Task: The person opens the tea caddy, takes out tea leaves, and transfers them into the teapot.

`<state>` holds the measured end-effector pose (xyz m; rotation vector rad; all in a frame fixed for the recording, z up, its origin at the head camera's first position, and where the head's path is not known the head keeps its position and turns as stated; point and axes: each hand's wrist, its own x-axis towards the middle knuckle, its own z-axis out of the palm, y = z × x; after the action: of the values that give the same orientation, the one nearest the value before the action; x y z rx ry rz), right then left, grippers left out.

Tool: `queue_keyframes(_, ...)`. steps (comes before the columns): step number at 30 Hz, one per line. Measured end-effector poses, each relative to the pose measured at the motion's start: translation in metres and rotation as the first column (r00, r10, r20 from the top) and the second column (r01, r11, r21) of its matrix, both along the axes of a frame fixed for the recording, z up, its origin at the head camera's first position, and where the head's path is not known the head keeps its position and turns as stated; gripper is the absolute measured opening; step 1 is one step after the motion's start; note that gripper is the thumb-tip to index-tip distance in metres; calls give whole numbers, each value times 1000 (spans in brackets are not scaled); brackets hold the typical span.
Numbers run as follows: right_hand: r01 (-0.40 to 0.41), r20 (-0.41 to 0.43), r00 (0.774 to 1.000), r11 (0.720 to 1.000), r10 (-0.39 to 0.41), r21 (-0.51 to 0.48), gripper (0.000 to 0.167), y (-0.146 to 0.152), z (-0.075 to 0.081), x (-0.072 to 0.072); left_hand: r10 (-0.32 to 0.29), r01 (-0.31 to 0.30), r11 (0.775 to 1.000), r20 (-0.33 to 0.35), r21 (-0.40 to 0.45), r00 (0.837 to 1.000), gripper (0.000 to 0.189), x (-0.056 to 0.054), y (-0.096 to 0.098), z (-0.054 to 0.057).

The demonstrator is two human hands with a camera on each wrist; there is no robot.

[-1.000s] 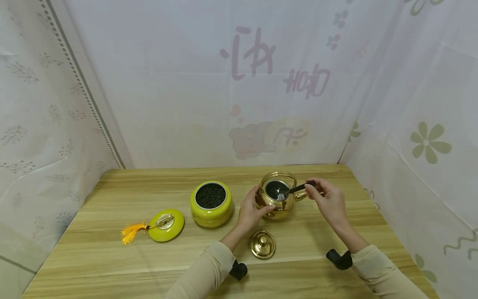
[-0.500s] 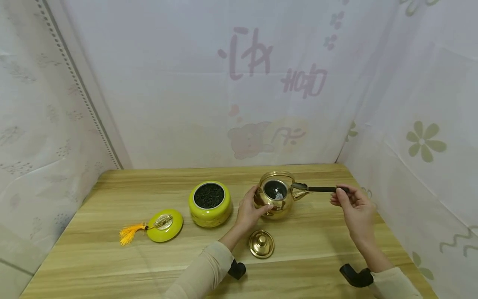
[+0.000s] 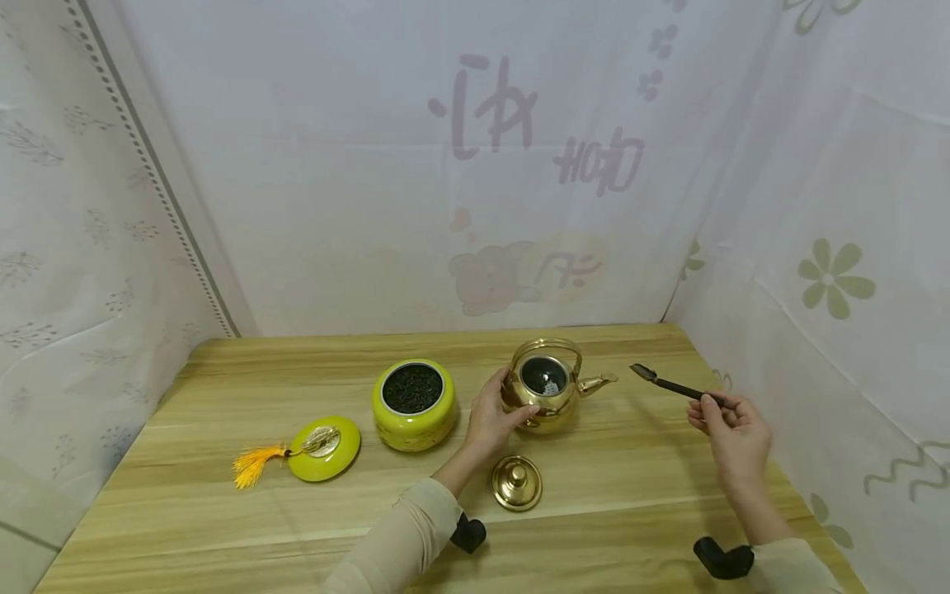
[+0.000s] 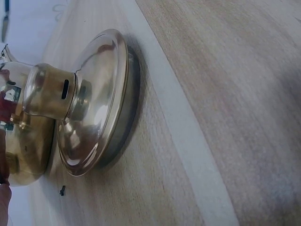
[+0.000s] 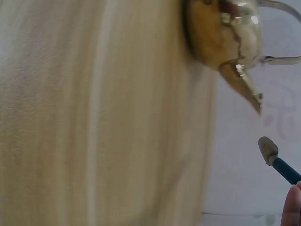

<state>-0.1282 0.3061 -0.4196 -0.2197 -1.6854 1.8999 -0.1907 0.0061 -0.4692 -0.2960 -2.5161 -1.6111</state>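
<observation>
My left hand [image 3: 491, 417] grips the side of a gold teapot [image 3: 552, 412], thumb on its front and fingers behind. The teapot stands upright and uncovered, its spout pointing right, with something whitish showing inside. To the right of the spout, my right hand [image 3: 742, 437] pinches the end of a small tea scoop [image 3: 675, 387] with a dark handle. The scoop's head [image 5: 268, 149] is up in the air, apart from the teapot. Below my left hand lies the gold teapot lid [image 3: 517, 483], knob up; in the left wrist view this lid [image 4: 96, 103] is large and close.
Left of the teapot stands a yellow-green jar [image 3: 416, 429] filled with dark tea leaves [image 3: 412, 388]. Its yellow-green lid [image 3: 326, 462], with an orange tassel [image 3: 256, 464], lies farther left. A dark scrap [image 4: 62, 190] lies on the wooden table. Printed cloth [image 3: 356, 206] surrounds the table.
My right hand has drawn the tea scoop out of the teapot's mouth and carried it to the right, past the spout. My left hand keeps its hold on the teapot.
</observation>
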Motion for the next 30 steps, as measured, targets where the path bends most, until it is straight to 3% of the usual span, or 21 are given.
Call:
queue_keyframes(4,-33,57,998,997,29,76,20,5,-21,-4,-7,7,1000,-5,7,1000,76,-1,-1,-2)
queue_keyframes(9,-78,58,996,985,70,155,20,6,-42,-5,-13,13,1000,-14,9,1000,76,-2,-1,-3)
queue_keyframes(12,-79,137,989,975,51,209,23,4,-46,-5,-12,12,1000,-25,6,1000,76,-2,-1,-2)
queue_keyframes(15,-86,229,973,975,38,204,25,3,-47,-4,-12,12,1000,-34,7,999,76,-2,-1,-2)
queue_keyframes(21,-118,396,918,945,-13,304,26,5,-49,0,-12,13,1000,-40,22,999,76,-2,-1,-2)
queue_keyframes(23,-158,435,900,916,-20,369,26,6,-50,1,-12,13,1000,-38,24,999,76,-2,-1,-3)
queue_keyframes(25,-222,480,877,865,-24,449,26,9,-53,1,-10,11,1000,-32,22,999,77,-3,-1,-4)
queue_keyframes(30,-415,584,810,652,-53,635,28,18,-59,3,-8,8,1000,-35,17,999,77,-4,-1,-5)
